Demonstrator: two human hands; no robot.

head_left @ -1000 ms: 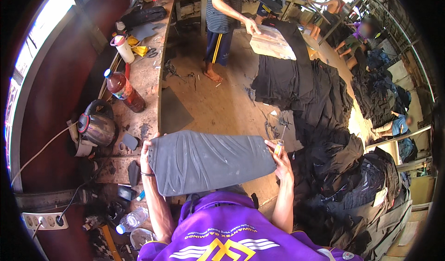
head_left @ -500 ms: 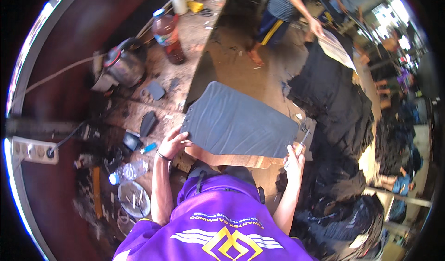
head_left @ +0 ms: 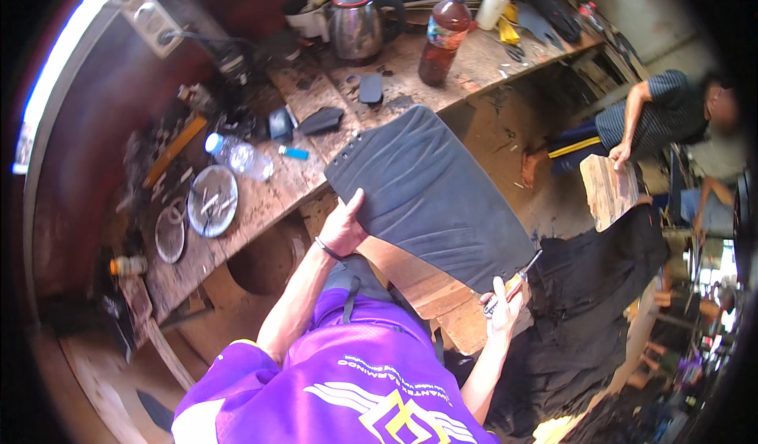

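A dark grey, creased flat panel (head_left: pixel 430 199) with a row of small holes along its left edge is held tilted in front of me. My left hand (head_left: pixel 345 224) grips its near left edge, thumb on top and fingers hidden underneath. My right hand (head_left: pixel 504 308) is closed at the near right corner around a small tool (head_left: pixel 516 283) with an orange-brown handle and a thin metal shaft pointing away from me. Whether it is an awl or a screwdriver I cannot tell. Beneath the panel is a wooden board (head_left: pixel 426 286) over my lap.
On the worn workbench (head_left: pixel 276 183) stand a kettle (head_left: pixel 355 29), a bottle of brown liquid (head_left: pixel 444 41), a clear bottle (head_left: pixel 241 157) and a round dish (head_left: pixel 212 201). Dark cloth (head_left: pixel 592 286) is heaped at right. Another person (head_left: pixel 655 112) holds a wooden piece (head_left: pixel 609 191).
My view has turned, bringing the bench toward the top. The panel is tilted more steeply, its right end lower. My left thumb now lies on the panel's face. The other person's wooden piece has shifted.
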